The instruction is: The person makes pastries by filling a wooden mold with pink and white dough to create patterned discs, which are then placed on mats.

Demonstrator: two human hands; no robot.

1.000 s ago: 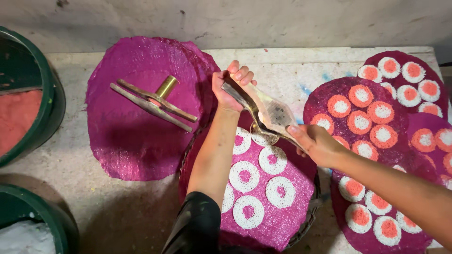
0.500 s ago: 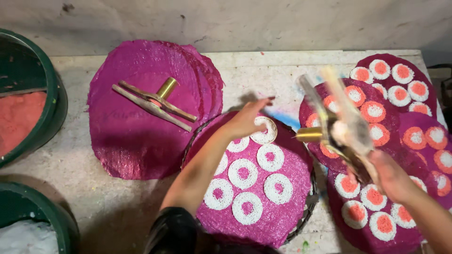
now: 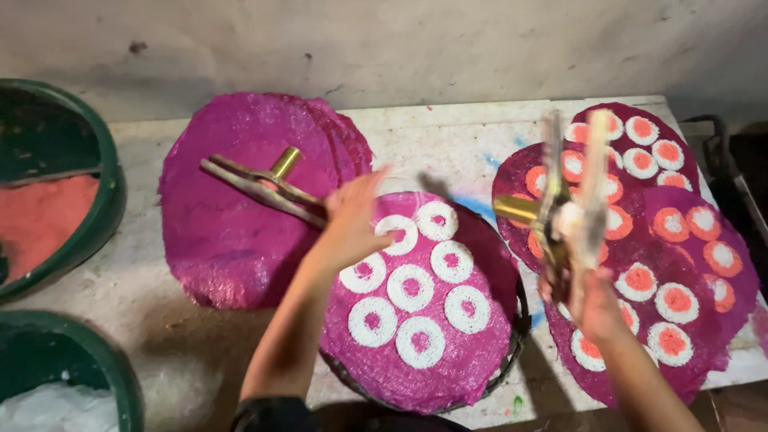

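Observation:
My right hand [image 3: 596,304] grips a metal stamp tool with a brass tube [image 3: 564,210] and holds it upright over the discs at the right; it is blurred. My left hand [image 3: 352,216] hovers, fingers apart, above the left edge of a magenta disc [image 3: 472,352] that bears several white rings. That disc lies on a dark round tray [image 3: 518,316]. Just left of my left hand a second metal stamp tool [image 3: 260,184] rests on a stack of plain magenta discs [image 3: 228,248].
Finished magenta discs with white-and-orange circles [image 3: 680,264] overlap at the right of the white table [image 3: 448,144]. A green basin of orange powder [image 3: 48,216] stands at the left, and another green basin with white powder [image 3: 56,396] at the lower left.
My right hand has carried the stamp tool off the ringed disc and to the right, turning it upright. My left hand has let go of the tool and moved left across the disc.

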